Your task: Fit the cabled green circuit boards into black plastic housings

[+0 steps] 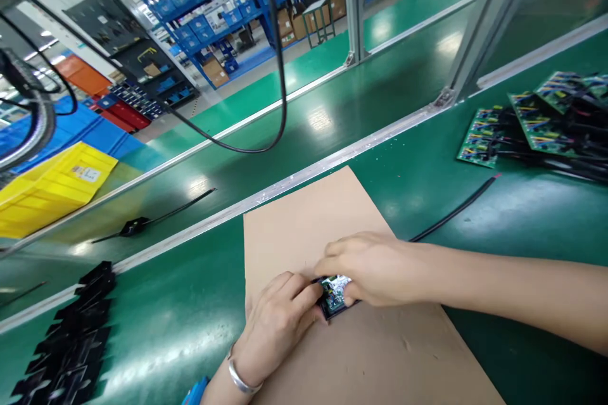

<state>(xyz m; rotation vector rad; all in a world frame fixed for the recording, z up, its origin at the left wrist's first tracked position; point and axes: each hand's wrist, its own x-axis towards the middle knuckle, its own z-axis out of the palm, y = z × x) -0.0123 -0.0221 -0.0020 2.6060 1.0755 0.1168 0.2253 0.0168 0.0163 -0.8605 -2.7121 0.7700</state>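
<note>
On a sheet of cardboard (323, 209), a small green circuit board (334, 294) sits in a black housing (338, 313). My left hand (285, 310) grips the housing's left end between thumb and fingers; a silver bracelet is on that wrist. Reaching in from the right, my right hand (373, 269) has its fingers and thumb closed around the board's right side, covering part of it. A black cable (453, 210) with a pinkish tip emerges from behind my right hand and lies toward the upper right.
Several circuit boards with black cables (536, 120) are piled at the right. Stacked black plastic parts (71, 342) lie at the left. Beyond the metal frame rail (304, 176) are a yellow bin (52, 190) and a cable with a black block (135, 226). A black cable loop (282, 76) hangs ahead.
</note>
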